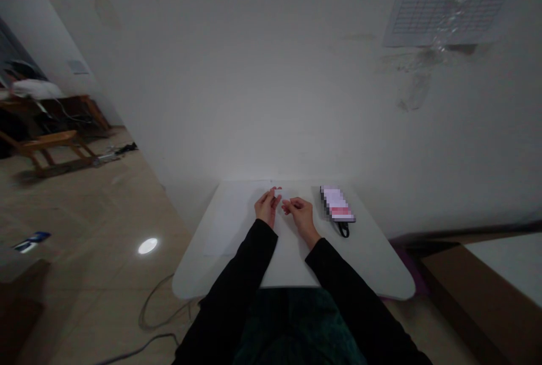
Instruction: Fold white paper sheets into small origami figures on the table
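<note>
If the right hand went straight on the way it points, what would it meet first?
Probably the left hand: the right hand's fingers point across at its fingertips, beside a small white piece, though depth is hard to judge.

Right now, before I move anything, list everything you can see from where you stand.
table: one, white, in front of the person, against the wall
paper sheet: one, white, on the table's left part
small piece: one, white, on the table at the left hand's fingertips
blurred packet: one, pink and white, on the table's right part
strap: one, black, at the packet's near end
wall grille: one, white, high on the wall
floor cable: one, grey, left of the table
wooden bench: one, brown, far left
left hand: one, bare, at the small piece
right hand: one, bare, beside the left hand
</note>
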The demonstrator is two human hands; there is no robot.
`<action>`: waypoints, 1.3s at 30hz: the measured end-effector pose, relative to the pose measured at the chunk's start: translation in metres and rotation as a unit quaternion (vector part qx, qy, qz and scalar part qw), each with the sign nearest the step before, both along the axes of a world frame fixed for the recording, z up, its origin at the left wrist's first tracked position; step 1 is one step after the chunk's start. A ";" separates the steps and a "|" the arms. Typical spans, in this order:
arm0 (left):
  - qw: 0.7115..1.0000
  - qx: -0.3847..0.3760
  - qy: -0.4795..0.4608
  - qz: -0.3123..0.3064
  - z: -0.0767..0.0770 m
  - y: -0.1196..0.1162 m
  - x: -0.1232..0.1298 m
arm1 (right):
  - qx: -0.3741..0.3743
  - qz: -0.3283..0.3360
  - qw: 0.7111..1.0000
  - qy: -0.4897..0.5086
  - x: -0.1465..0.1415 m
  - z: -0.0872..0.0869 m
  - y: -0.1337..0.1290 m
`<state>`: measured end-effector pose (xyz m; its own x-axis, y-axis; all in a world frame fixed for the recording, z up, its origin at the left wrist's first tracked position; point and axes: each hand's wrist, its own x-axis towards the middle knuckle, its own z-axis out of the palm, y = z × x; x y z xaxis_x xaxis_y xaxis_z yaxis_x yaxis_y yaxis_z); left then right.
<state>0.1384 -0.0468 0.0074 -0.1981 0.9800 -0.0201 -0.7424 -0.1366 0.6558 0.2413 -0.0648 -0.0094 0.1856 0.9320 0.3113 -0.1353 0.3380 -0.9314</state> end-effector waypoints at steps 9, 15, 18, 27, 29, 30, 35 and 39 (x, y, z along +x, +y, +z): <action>1.000 -0.010 0.007 0.016 -0.002 0.001 -0.001 | 0.017 -0.037 0.997 -0.072 -0.001 0.001 -0.003; 1.000 -0.012 0.002 0.026 0.000 0.000 -0.001 | 0.025 -0.041 0.997 -0.067 -0.002 0.002 -0.003; 0.999 -0.013 -0.001 0.039 0.001 0.000 0.000 | 0.022 -0.030 0.998 -0.058 0.000 0.004 -0.003; 0.998 -0.015 0.041 0.048 0.001 0.000 -0.003 | 0.007 -0.015 0.999 -0.041 0.002 0.005 -0.001; 0.993 -0.004 0.106 0.055 0.002 -0.001 -0.004 | 0.014 -0.043 0.998 -0.045 0.006 0.004 0.001; 0.988 0.005 0.144 0.055 0.003 -0.001 -0.004 | 0.017 -0.063 0.997 -0.048 0.009 0.004 0.002; 0.955 0.064 0.288 -0.012 0.009 -0.004 -0.008 | 0.027 -0.142 0.987 -0.066 0.023 0.005 0.006; 0.941 0.061 0.326 -0.062 0.012 0.000 -0.025 | 0.044 -0.119 0.989 -0.078 0.027 0.008 0.007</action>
<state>0.1131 -0.0470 0.0193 -0.0127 0.9834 0.1811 -0.2028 -0.1799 0.9626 0.2682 -0.0579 -0.0012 0.3400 0.8358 0.4311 0.1009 0.4233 -0.9003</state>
